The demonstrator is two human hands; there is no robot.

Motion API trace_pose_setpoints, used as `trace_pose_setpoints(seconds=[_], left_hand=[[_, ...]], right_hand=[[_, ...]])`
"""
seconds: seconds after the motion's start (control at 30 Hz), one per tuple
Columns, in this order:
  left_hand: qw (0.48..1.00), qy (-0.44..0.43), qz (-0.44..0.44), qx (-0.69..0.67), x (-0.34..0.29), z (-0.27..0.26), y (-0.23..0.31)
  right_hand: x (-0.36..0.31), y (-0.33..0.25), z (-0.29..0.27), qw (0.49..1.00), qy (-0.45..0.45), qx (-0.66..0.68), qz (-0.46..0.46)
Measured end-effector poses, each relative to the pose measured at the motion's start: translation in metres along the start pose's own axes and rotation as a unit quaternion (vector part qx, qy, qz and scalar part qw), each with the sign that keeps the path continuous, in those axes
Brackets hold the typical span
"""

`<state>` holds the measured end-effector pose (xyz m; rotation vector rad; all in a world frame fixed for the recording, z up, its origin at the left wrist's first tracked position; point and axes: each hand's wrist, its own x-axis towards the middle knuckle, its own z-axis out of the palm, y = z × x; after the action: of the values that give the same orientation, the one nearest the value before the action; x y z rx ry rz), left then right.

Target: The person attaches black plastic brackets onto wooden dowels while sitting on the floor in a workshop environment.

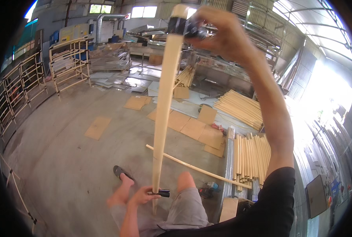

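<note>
A long cream-coloured pipe (163,98) stands nearly upright in front of me. My right hand (225,35) is raised at its top end, fingers closed around a black pipe connector (194,30); a black band of it wraps the pipe just below the tip. Low down by my knees, my left hand (142,195) grips the pipe at a second black connector (161,193), which juts out to the right. Part of the pipe's lower end is hidden by the left hand and connector. Another cream pipe (195,168) lies slantwise on the floor behind the upright one.
Stacked cream pipes (252,158) lie to my right, with a longer pile (241,108) farther off. A cordless drill (208,190) rests on the floor beside my knee. Flat cardboard sheets (193,129) are spread ahead. Assembled pipe frames (69,65) stand at the far left.
</note>
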<state>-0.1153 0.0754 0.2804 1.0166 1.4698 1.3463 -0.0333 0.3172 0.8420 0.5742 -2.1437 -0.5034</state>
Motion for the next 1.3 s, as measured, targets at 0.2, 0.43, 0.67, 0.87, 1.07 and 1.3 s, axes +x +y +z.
trace_pose_setpoints(seconds=[0.2, 0.43, 0.67, 0.87, 1.07, 1.3], left_hand=[[0.999, -0.030, -0.037, -0.012, 0.017, -0.021, -0.001], [0.994, -0.078, -0.038, -0.070, 0.020, -0.026, -0.017], [0.994, -0.076, 0.021, -0.077, 0.010, -0.011, 0.010], [0.996, -0.060, 0.071, 0.012, 0.017, -0.006, 0.015], [0.974, 0.009, 0.180, -0.135, 0.019, 0.013, 0.105], [0.953, 0.034, 0.237, -0.189, 0.042, 0.031, 0.149]], right_hand=[[-0.029, -0.015, 0.040, 0.998, 0.057, 0.028, 0.003], [-0.105, -0.118, 0.125, 0.989, 0.041, 0.126, 0.061], [-0.150, -0.167, 0.142, 0.987, 0.059, 0.130, 0.076], [-0.172, -0.174, 0.154, 0.985, 0.055, 0.144, 0.073], [-0.175, -0.181, 0.149, 0.986, 0.057, 0.140, 0.073], [-0.178, -0.174, 0.121, 0.992, -0.001, 0.120, 0.040]])
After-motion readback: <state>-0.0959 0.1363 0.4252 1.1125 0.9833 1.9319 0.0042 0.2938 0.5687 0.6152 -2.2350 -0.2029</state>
